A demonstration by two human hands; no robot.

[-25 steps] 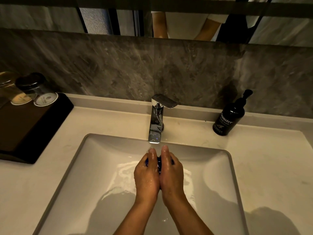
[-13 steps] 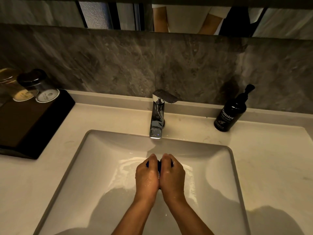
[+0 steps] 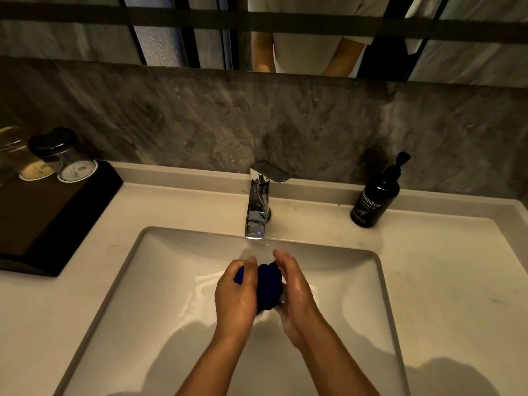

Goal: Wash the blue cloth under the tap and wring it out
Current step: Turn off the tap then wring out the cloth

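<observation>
The blue cloth is a wet, bunched lump held between my two palms over the middle of the white sink basin. My left hand wraps its left side, with a bit of cloth showing past the fingers. My right hand presses the right side with fingers stretched forward. Both hands are wet. The chrome tap stands just beyond them, its spout a little above my fingertips. Water glistens on the basin floor beneath the cloth.
A black pump bottle of hand wash stands on the counter right of the tap. A dark tray with upturned glasses sits at the left. A grey stone backsplash and a mirror rise behind the counter.
My palms were pressed tight together with the cloth nearly hidden; now they have parted and the blue lump shows between them.
</observation>
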